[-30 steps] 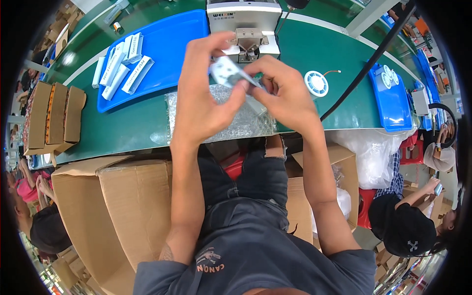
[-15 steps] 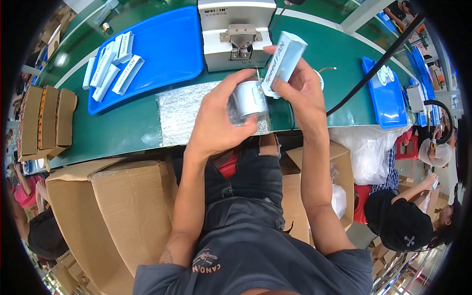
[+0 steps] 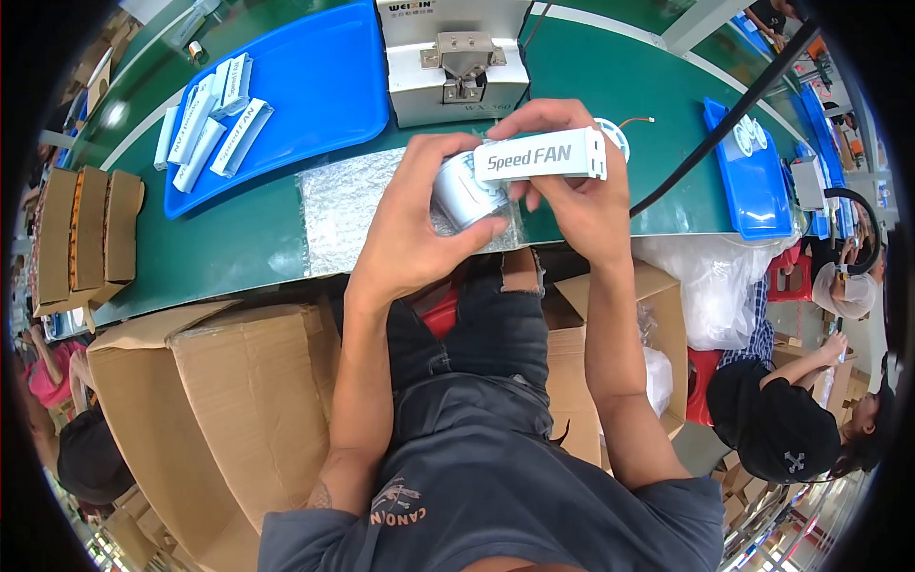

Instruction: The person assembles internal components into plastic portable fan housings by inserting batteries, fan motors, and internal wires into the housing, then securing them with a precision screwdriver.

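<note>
My left hand [image 3: 405, 224] curls its fingers and thumb around a white cylindrical housing [image 3: 462, 197], which is tilted over the bench. In my right hand [image 3: 593, 212] is a white rectangular plastic casing [image 3: 543, 158] with grey lettering, gripped between thumb and fingers and lying nearly level. Its left end meets the top of the cylinder; whether the two are joined I cannot tell. Under both hands lies a sheet of clear bubble wrap [image 3: 329, 214]. Behind my right hand, partly hidden, a round white part [image 3: 621, 139] with a thin brown wire rests on the green bench.
A silver bench machine [image 3: 410, 86] stands ahead. To its left, a blue tray [image 3: 329, 86] holds several white casings [image 3: 240, 138]; another blue tray [image 3: 762, 210] is at right. A black cable [image 3: 705, 148] slants across the right. Cardboard boxes [image 3: 253, 381] stand below the bench.
My right hand has turned the casing from steeply upright to nearly level, lettering facing up. The cylinder in my left hand has tilted and shifted slightly left.
</note>
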The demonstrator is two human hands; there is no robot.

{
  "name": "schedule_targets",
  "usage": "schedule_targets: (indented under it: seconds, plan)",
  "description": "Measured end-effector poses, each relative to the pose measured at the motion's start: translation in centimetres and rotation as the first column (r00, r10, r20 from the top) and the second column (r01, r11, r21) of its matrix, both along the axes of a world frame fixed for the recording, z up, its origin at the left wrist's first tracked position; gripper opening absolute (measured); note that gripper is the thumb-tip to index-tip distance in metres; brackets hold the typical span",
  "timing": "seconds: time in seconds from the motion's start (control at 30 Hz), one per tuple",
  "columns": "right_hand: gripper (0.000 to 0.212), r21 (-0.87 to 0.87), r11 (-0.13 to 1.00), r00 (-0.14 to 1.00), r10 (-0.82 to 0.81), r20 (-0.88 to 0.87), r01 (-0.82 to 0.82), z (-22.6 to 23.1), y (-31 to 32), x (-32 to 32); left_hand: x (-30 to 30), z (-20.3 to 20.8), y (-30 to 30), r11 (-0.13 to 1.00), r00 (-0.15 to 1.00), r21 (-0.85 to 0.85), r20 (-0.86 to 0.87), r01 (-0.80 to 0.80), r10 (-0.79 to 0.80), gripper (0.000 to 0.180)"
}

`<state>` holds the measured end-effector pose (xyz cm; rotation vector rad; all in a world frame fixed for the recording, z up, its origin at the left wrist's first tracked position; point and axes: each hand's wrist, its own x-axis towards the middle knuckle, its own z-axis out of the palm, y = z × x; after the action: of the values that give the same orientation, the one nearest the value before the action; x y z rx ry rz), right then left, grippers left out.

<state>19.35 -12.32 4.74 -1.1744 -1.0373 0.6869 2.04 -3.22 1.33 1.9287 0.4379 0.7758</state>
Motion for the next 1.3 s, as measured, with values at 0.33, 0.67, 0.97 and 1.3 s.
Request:
schedule_targets:
  seconds: [0.33,0.67,0.97,1.3]
  plan:
    - [0.036,-0.02,0.959,0.959,0.282,0.023,-0.281,-0.1,-0.2,1.2,-0.2,0.5,-0.1,0.991,0.96,0.044,-0.249,-0.125,0.132,0.079]
    - [0.036,-0.083,0.996,0.999,0.041,0.031,-0.039,0.3,0.5,-1.7,-0.8,-0.1,0.2,0.997,0.999,-0.068,0.028,0.045,-0.043,0.08]
    - [0.042,0.038,0.997,0.843,-0.077,0.532,0.067,-0.1,0.7,-1.2,-0.6,-0.5,0.6,0.996,0.997,-0.085,0.07,-0.016,0.022,0.076]
    - [0.043,0.204,0.978,0.722,-0.11,0.683,-0.043,-0.2,0.4,-0.5,-0.2,-0.5,0.1,0.988,0.994,-0.136,0.082,-0.067,0.079,0.064]
